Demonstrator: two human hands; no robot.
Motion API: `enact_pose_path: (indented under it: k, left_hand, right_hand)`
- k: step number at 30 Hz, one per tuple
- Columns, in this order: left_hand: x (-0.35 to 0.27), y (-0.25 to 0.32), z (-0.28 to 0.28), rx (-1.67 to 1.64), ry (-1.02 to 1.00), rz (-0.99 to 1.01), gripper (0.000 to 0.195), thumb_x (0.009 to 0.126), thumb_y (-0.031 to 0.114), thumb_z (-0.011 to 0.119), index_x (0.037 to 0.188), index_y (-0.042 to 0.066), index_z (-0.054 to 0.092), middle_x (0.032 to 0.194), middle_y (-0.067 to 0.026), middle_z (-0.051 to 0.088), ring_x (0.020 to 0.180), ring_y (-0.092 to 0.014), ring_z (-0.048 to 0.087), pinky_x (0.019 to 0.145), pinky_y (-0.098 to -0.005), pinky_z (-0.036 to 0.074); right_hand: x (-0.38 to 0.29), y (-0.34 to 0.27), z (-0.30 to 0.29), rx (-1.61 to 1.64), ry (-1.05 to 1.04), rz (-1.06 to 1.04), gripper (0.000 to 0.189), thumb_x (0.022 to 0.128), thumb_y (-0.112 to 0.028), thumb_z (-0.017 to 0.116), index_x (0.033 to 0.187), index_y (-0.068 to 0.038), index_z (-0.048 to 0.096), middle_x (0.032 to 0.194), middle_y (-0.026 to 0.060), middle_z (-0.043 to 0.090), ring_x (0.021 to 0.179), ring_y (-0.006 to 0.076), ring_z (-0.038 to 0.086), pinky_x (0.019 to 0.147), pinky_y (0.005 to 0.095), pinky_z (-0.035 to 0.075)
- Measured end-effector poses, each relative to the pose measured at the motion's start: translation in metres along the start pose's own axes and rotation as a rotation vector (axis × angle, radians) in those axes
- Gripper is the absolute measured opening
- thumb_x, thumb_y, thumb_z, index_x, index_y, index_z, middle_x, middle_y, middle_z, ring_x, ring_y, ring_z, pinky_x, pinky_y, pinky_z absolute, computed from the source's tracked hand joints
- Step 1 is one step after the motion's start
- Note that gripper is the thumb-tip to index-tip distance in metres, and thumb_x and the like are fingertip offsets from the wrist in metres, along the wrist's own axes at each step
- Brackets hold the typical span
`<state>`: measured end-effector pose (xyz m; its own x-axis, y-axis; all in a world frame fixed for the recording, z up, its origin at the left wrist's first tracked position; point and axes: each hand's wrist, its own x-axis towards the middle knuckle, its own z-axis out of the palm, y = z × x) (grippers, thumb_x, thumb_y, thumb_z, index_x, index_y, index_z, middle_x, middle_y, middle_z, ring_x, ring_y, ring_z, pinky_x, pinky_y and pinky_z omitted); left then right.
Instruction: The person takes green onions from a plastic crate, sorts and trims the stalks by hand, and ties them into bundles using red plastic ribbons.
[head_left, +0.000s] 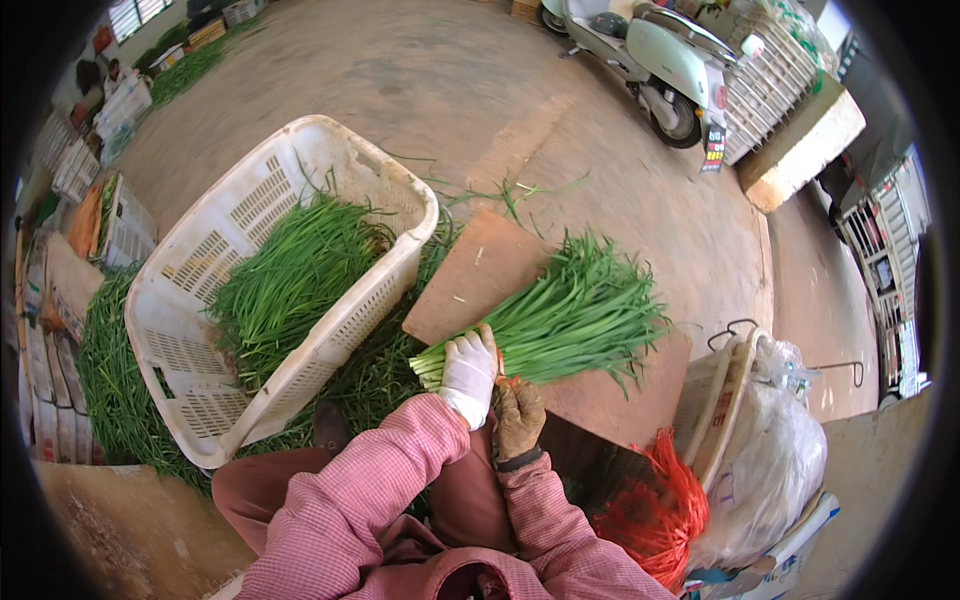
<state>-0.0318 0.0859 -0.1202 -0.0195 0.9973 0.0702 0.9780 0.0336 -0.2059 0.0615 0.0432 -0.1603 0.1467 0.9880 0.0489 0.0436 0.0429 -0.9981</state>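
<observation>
A large bunch of green chives (562, 319) lies across a wooden board (487, 259), its pale cut ends towards the left. My left hand (469, 371), in a white glove, grips the bunch near those ends. An orange-red tie (500, 361) runs around the stems beside my fingers. My right hand (520, 416), in a dirty brownish glove, pinches the tie's lower end just under the bunch. To the left, more chives (300, 281) lie loose in a white plastic crate (172, 277), which tilts.
Red plastic strands (656, 510) hang at the lower right, beside a container with a clear plastic bag (772, 457). Loose green leaves (120, 375) pile around the crate. A scooter (667, 67) stands at the upper right. People are partly visible at the far upper left.
</observation>
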Motion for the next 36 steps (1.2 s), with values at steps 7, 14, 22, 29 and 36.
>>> enact_pose_path:
  k: [7,14,22,29,36]
  left_hand:
    - [0.015,-0.008,0.004,-0.07,-0.126,-0.011,0.035,0.08,0.017,0.045,0.113,0.005,0.048,0.11,-0.0118,0.05,0.097,-0.022,0.048,0.082,-0.0409,0.036]
    - [0.023,-0.016,-0.004,-0.149,-0.258,0.077,0.064,0.066,0.028,0.063,0.118,0.001,0.039,0.12,-0.0159,0.04,0.113,-0.029,0.038,0.092,-0.0427,0.03]
    - [0.015,0.004,0.0,-0.347,-0.126,0.089,0.045,0.062,0.032,0.064,0.092,0.003,0.05,0.088,-0.0121,0.053,0.086,-0.028,0.051,0.074,-0.0368,0.039]
    - [0.007,-0.015,-0.014,-0.216,-0.212,0.059,0.095,0.048,0.042,0.075,0.121,-0.003,0.034,0.103,-0.0092,0.048,0.096,-0.022,0.046,0.084,-0.0342,0.035]
    - [0.002,0.001,-0.013,-0.18,-0.19,0.034,0.095,0.049,0.042,0.076,0.122,-0.002,0.033,0.108,-0.0096,0.046,0.099,-0.022,0.044,0.086,-0.0345,0.034]
  right_hand:
    - [0.005,-0.019,-0.005,0.03,-0.187,-0.219,0.009,0.082,-0.004,0.054,0.086,0.003,0.058,0.08,0.0051,0.054,0.072,0.0111,0.049,0.062,0.0227,0.041]
    - [0.009,-0.023,-0.002,-0.056,-0.215,-0.199,0.016,0.085,-0.013,0.053,0.083,0.002,0.057,0.067,0.0051,0.056,0.06,0.0106,0.048,0.056,0.0232,0.041]
    - [0.136,-0.016,0.059,0.072,-0.04,0.043,0.014,0.082,-0.014,0.055,0.082,0.0,0.059,0.056,-0.0021,0.043,0.047,0.0061,0.037,0.041,0.0231,0.03]
    - [0.164,-0.062,-0.034,0.528,0.147,-0.092,0.03,0.076,-0.015,0.062,0.102,-0.002,0.057,0.106,0.01,0.056,0.1,0.0189,0.05,0.089,0.0288,0.037]
    - [0.172,-0.002,-0.092,-0.685,0.097,0.028,0.038,0.065,-0.031,0.071,0.09,-0.004,0.064,0.133,0.0153,0.03,0.119,0.0359,0.03,0.102,0.0385,0.021]
